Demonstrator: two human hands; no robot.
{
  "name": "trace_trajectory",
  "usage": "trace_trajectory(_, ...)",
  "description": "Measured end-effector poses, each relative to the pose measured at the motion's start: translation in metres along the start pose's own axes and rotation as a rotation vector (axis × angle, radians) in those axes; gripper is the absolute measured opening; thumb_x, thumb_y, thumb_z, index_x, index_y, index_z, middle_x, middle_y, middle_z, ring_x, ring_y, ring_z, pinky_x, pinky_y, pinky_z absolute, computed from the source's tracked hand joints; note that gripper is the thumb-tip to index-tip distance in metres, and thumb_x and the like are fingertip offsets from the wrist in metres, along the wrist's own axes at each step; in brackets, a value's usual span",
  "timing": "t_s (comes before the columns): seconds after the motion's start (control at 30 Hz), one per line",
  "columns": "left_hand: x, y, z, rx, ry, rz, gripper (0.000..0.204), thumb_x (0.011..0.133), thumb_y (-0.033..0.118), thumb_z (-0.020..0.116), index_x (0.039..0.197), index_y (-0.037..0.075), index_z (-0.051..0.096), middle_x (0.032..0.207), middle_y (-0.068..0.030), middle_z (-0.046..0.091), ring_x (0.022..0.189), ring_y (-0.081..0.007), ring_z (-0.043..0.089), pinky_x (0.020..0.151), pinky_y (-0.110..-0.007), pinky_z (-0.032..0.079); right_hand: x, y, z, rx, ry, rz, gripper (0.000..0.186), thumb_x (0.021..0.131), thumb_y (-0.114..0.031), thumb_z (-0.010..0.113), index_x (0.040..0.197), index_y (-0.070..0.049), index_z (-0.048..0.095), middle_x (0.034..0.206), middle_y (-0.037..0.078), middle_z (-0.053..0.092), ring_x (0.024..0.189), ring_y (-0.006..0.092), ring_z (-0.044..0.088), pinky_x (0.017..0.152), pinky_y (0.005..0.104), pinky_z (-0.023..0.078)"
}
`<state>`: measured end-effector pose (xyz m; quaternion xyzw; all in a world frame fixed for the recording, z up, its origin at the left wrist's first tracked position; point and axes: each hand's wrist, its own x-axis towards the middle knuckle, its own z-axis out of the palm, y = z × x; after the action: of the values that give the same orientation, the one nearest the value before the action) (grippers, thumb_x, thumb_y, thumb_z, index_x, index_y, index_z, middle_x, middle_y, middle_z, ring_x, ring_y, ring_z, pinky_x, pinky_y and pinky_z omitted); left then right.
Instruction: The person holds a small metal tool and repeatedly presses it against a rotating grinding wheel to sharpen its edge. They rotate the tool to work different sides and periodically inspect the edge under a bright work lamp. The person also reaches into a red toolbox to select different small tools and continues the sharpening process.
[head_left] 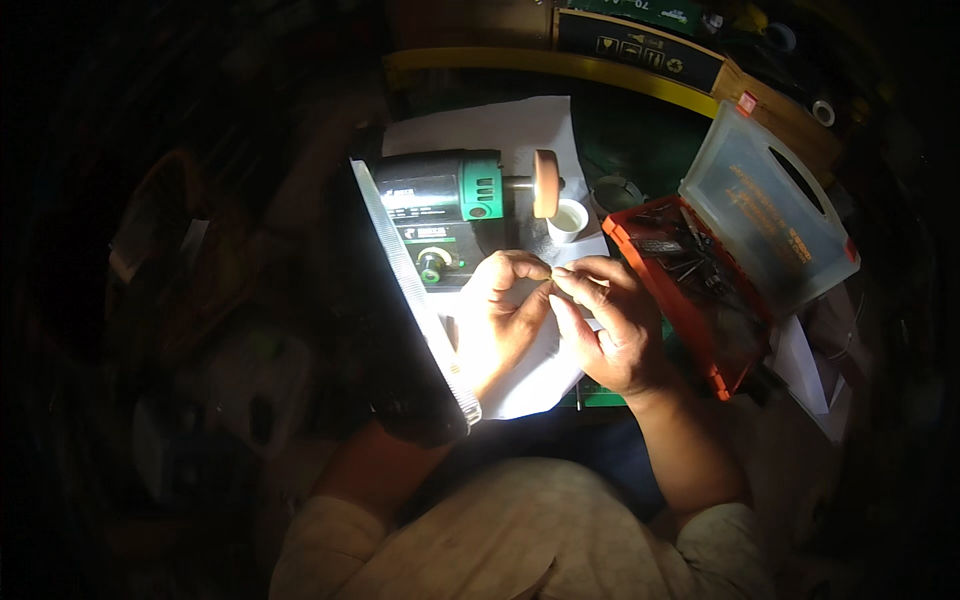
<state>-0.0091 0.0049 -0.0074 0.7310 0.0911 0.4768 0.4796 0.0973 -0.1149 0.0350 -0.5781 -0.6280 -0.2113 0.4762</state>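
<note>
My left hand (505, 305) and my right hand (612, 322) meet fingertip to fingertip over white paper (535, 385). Both are closed in a pinch around something too small to make out. Just beyond them stands a green and black bench grinder (430, 187) with a round tan wheel (545, 184) on its shaft. Below its motor is a control panel with a green-ringed knob (432, 266). A small white cup (567, 221) sits under the wheel, close to my right fingers.
An orange case (722, 372) holding several metal bits (690, 262) lies right of my hands, its translucent lid (770, 210) raised. A long bright lamp (415, 300) slants across my left forearm. Behind are a yellow rail (480, 60) and a black box (640, 50).
</note>
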Motion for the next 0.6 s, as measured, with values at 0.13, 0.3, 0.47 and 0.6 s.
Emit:
trace_trajectory(0.13, -0.0002, -0.0049, -0.001, -0.053, -0.02, -0.019, 0.018, 0.083, -0.011, 0.072, 0.095, 0.002, 0.066, 0.099, -0.0061, 0.067, 0.09, -0.0134, 0.061, 0.085, -0.027, 0.05, -0.0035, 0.0008, -0.0011, -0.005, 0.005, 0.013, 0.035, 0.083, -0.001, 0.077, 0.118, -0.002, 0.069, 0.106, 0.013, 0.068, 0.088, 0.0276, 0.069, 0.074, 0.0363, 0.057)
trace_trajectory(0.3, -0.0011, -0.0059, -0.0024, -0.053, -0.011, -0.004, 0.018, 0.083, -0.006, 0.076, 0.095, 0.003, 0.066, 0.098, -0.0072, 0.068, 0.09, -0.0158, 0.063, 0.085, -0.028, 0.05, -0.0046, -0.0016, -0.0031, 0.018, 0.013, 0.066, 0.034, 0.085, -0.004, 0.075, 0.118, -0.002, 0.068, 0.103, 0.013, 0.068, 0.082, 0.0269, 0.068, 0.071, 0.0355, 0.056)
trace_trajectory(0.47, -0.0027, -0.0032, -0.004, 0.043, -0.063, 0.006, 0.02, 0.082, -0.01, 0.072, 0.098, 0.001, 0.067, 0.098, -0.005, 0.067, 0.09, -0.0133, 0.061, 0.087, -0.027, 0.05, -0.0062, -0.0013, -0.0032, -0.017, 0.022, 0.025, 0.04, 0.085, -0.002, 0.075, 0.124, -0.003, 0.065, 0.11, 0.014, 0.067, 0.089, 0.0259, 0.069, 0.074, 0.0352, 0.057)
trace_trajectory(0.6, -0.0001, -0.0036, -0.0047, 0.038, -0.084, 0.067, 0.019, 0.082, -0.011, 0.072, 0.096, 0.0, 0.067, 0.096, -0.0041, 0.065, 0.089, -0.0132, 0.06, 0.087, -0.026, 0.048, -0.0069, -0.0017, -0.0035, -0.007, 0.014, 0.043, 0.044, 0.082, 0.0, 0.076, 0.124, -0.003, 0.065, 0.109, 0.014, 0.067, 0.092, 0.0274, 0.069, 0.075, 0.0353, 0.057)
